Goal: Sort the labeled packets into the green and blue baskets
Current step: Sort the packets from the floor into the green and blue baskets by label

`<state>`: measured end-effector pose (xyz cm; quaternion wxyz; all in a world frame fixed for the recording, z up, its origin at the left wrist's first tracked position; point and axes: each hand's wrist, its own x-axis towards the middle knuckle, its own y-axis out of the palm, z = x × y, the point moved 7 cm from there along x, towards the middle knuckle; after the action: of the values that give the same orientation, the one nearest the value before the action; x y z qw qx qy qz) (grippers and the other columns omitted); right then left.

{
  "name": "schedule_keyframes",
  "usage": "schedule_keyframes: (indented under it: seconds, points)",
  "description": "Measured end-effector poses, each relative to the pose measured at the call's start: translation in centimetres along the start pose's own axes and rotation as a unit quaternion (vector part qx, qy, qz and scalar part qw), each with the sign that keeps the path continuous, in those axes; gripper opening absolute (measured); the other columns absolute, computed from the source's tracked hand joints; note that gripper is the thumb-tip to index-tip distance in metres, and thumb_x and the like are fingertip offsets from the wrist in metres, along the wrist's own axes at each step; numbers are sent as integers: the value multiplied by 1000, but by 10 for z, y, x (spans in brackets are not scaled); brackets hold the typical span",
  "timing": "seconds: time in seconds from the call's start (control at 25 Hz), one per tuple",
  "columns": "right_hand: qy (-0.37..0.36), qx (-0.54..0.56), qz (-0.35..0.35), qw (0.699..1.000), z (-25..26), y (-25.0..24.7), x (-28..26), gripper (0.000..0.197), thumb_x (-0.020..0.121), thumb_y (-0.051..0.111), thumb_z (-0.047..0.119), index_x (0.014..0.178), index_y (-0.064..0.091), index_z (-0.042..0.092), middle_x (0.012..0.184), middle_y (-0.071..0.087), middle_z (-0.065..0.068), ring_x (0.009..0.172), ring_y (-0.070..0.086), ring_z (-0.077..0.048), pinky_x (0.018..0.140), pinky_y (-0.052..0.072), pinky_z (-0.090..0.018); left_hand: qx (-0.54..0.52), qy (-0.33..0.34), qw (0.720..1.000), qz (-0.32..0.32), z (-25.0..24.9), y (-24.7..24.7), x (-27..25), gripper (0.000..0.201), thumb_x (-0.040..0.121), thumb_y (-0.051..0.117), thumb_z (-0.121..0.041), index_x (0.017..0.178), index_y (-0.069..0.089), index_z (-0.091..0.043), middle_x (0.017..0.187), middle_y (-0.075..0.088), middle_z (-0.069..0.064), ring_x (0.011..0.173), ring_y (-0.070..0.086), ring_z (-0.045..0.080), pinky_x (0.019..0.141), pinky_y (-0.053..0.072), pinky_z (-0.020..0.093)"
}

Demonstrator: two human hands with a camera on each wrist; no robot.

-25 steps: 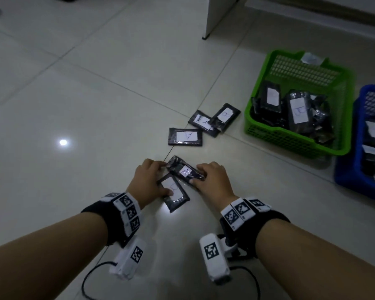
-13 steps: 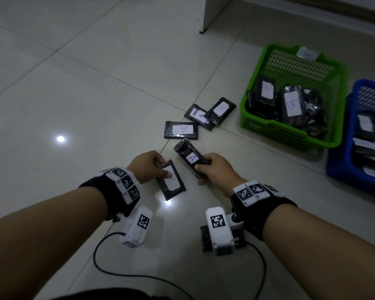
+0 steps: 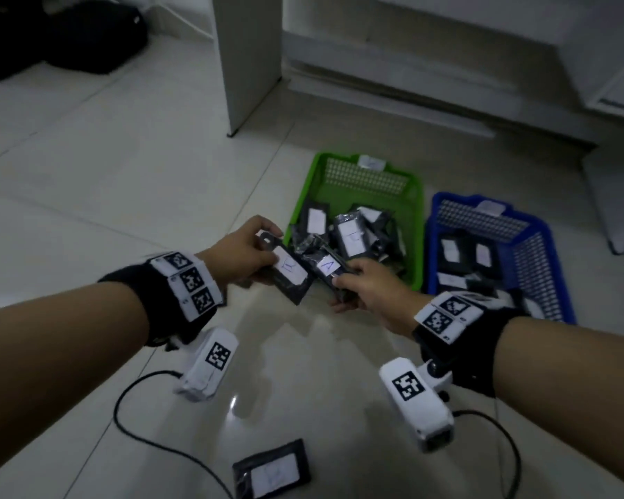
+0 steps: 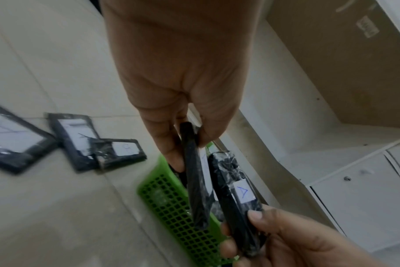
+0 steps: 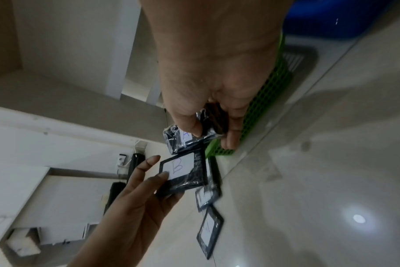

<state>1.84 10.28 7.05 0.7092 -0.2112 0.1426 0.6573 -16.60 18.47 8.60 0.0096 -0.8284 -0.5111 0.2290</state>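
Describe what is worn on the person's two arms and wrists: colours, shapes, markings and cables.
Both forearms are bare, with no sleeves. Each wrist carries a black wristband topped by a white curved plate with square black-and-white coded markers; the right plate shows two. Below each wrist hangs a white boxy camera unit bearing one such marker, left, right. A thin black cable runs from each.

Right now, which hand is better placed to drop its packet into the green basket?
Probably the left hand. Its B packet is beside the green basket, where another B-marked packet lies. The right hand holds the A packet.
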Motion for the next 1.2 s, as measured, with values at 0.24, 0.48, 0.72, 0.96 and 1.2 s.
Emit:
schedule_keyframes:
  seconds: [0.24, 0.48, 0.72, 0.96, 1.2]
  points:
    - [-33, 41, -153, 987, -10, -142, -10, 23, 89, 59, 4, 109, 56, -6, 93, 60, -22, 74, 62, -27, 55, 56, -28, -29, 69, 994, -76, -23, 89, 32, 15, 81, 70, -6, 85, 59, -15, 75, 55, 1, 58, 57, 3, 59, 52, 18]
    - [-46, -14, -316, 948, -67, -236, -14, 33, 78, 69, 22, 109, 58, 19, 100, 69, -8, 90, 67, -26, 83, 56, -51, 85, 120, 972, -181, -4, 157, 31, 37, 72, 79, -15, 104, 61, -17, 103, 59, 0, 91, 59, 13, 81, 51, 24]
    - [-47, -103, -348, 931, -94, -267, -14, 37, 66, 68, 38, 93, 44, 34, 100, 63, -7, 88, 65, -30, 79, 56, -50, 292, 169, 903, -264, -17, 182, 28, 30, 75, 75, -26, 105, 69, -24, 134, 37, 13, 116, 39, 31, 102, 36, 40]
    - [-67, -299, -367, 878, -65, -247, -43, 33, 84, 60, 18, 117, 58, 18, 122, 46, -15, 114, 48, -32, 101, 42, -38, 400, 112, 893, -173, -4, 190, 26, 53, 86, 62, -35, 136, 43, -40, 149, 27, 9, 134, 26, 35, 107, 29, 49]
    - [-215, -271, -170, 923, -53, -135, -53, 28, 82, 53, 0, 101, 66, 16, 98, 47, -3, 86, 55, -20, 84, 46, -27, 254, 138, 936, -204, 30, 138, -33, 54, 82, 67, -15, 132, 51, -22, 130, 39, 11, 122, 41, 27, 107, 37, 40]
